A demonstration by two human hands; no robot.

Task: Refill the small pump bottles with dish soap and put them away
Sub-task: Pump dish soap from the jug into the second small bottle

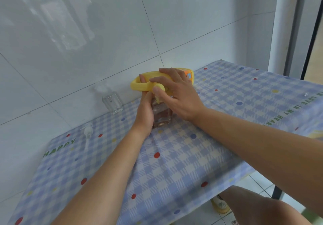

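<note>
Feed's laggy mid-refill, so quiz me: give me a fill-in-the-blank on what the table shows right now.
1. The right hand tilts the ____ soap jug over a small clear bottle.
2. The left hand grips that bottle, which stands ____ on the tablecloth.
3. A second clear bottle stands untouched beside the tiled ____.
4. A loose pump head lies near the printed word ____.
Missing words: yellow; upright; wall; HAPPY.

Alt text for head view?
The right hand tips a yellow soap jug over a small clear bottle that the left hand holds on a checked tablecloth. A second clear bottle stands by the wall; a pump lies nearby.
</note>
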